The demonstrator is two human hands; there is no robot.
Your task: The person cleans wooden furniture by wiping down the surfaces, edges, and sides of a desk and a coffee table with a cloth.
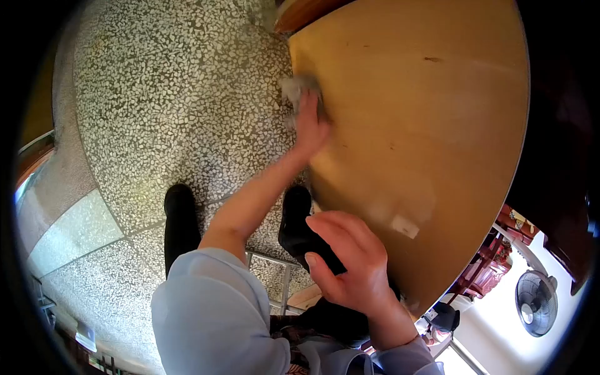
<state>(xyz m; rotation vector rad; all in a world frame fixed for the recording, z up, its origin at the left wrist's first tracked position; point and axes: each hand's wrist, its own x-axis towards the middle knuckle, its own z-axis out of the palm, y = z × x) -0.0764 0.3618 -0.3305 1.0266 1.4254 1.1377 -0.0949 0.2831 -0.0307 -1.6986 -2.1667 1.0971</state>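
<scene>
Two hands work the wooden table (437, 125): nearest, the right hand (350, 262) curls loosely over the table's edge, gripping nothing, as if bracing; farther out, the left hand (310, 125) presses a grey cloth (297, 87) flat at the rim above the terrazzo floor (175, 94).

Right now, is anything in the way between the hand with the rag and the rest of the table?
No, nothing visible. The left hand presses the grey cloth at the edge of the wooden table, and the tabletop beyond it shows only a small pale patch near the right hand.
</scene>
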